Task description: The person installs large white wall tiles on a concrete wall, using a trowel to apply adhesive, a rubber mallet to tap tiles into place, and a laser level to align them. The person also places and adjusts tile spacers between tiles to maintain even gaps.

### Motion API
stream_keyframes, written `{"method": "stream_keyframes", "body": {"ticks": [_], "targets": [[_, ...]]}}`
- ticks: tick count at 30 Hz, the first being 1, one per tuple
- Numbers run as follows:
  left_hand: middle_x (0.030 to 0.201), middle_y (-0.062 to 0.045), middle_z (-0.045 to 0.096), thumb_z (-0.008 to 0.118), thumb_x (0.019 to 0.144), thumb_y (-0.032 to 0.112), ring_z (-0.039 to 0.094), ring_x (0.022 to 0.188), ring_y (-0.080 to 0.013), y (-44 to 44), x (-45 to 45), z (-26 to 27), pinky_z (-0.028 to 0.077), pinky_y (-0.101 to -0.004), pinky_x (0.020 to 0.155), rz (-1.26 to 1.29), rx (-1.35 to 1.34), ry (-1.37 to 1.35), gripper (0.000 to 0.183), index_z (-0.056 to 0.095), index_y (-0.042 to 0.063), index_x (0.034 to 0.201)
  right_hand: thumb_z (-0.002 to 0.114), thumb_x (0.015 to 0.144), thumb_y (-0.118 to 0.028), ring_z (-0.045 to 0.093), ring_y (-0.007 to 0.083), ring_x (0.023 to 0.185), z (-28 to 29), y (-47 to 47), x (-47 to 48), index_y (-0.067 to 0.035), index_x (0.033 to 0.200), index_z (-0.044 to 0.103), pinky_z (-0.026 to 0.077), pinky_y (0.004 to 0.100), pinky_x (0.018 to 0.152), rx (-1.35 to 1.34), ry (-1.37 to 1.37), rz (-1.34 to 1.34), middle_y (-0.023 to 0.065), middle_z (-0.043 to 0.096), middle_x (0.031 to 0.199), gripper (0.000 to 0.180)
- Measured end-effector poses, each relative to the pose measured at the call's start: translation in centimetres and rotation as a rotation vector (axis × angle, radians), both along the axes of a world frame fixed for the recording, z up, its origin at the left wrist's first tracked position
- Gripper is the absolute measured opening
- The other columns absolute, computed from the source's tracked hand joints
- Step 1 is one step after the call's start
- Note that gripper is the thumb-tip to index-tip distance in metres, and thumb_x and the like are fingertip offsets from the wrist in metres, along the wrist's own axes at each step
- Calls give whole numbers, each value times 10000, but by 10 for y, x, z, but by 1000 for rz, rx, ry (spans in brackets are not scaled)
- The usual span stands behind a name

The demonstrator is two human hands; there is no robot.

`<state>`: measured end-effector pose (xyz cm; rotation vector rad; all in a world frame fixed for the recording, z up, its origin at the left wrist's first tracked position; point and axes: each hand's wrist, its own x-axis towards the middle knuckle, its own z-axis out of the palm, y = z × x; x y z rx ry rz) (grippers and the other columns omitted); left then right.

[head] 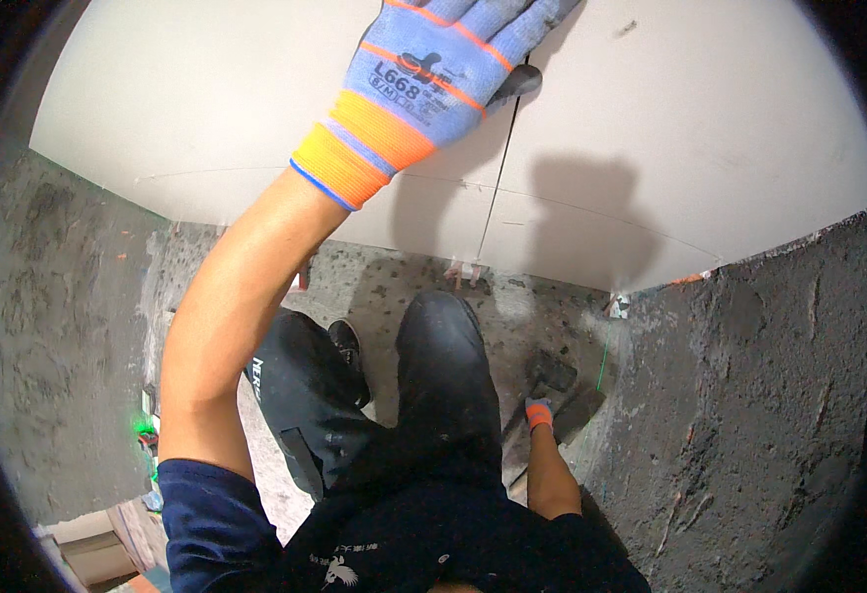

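Observation:
My left hand [433, 74], in a blue and orange knitted work glove, lies against large pale wall panels [255, 96], its thumb apart beside the dark joint [504, 163] between two of them. Its fingertips run out at the top edge. My right hand [539, 412], in a like glove, is low at the right of my knee, by a dark block-like object [553, 370] and a dark flat piece [580, 415]. Its fingers are too small and hidden to show whether they grip. Small reddish and white spacers [466, 273] sit under the joint at the panels' lower edge.
Rough grey walls [759, 385] flank the panels. My knees and a black shoe [346, 345] are over the stained concrete floor [385, 296]. A green laser line [604, 356] runs near the right corner. A small device with green light [148, 439] stands at the left.

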<state>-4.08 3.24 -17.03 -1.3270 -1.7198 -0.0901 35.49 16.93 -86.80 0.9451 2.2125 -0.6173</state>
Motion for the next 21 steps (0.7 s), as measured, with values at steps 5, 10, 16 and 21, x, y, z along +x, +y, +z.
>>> {"method": "stream_keyframes", "body": {"ticks": [5,10,16,21], "targets": [[1348,-145,379,616,717,306,351,1246,-310,-1,1,0,234,-497,1040,-24,11,-13,690,387,41,1311,600,756,-376,558,370,1006,22,0,-6,24,1020,567,444,422,845,21,10,-84,238,580,1071,480],[1273,-172,437,614,720,264,402,1186,-339,-2,-14,-10,271,-505,1012,-46,-15,21,650,408,2,1277,617,755,-338,571,349,990,55,-8,-16,15,1013,573,450,418,829,67,72,-279,228,591,1054,439],[1309,-54,445,629,713,401,400,1205,-243,9,-45,-28,271,-446,1016,-160,79,2,657,442,170,1299,638,755,-291,586,325,972,165,1,-86,4,1005,580,458,412,811,149,438,-618,215,604,1035,391],[1287,-54,460,636,711,302,415,1187,-226,3,-44,-23,302,-416,986,-255,24,-153,590,476,127,1251,673,751,-184,594,187,749,391,34,-204,10,932,620,464,321,716,335,1182,-728,154,638,811,270]]}}
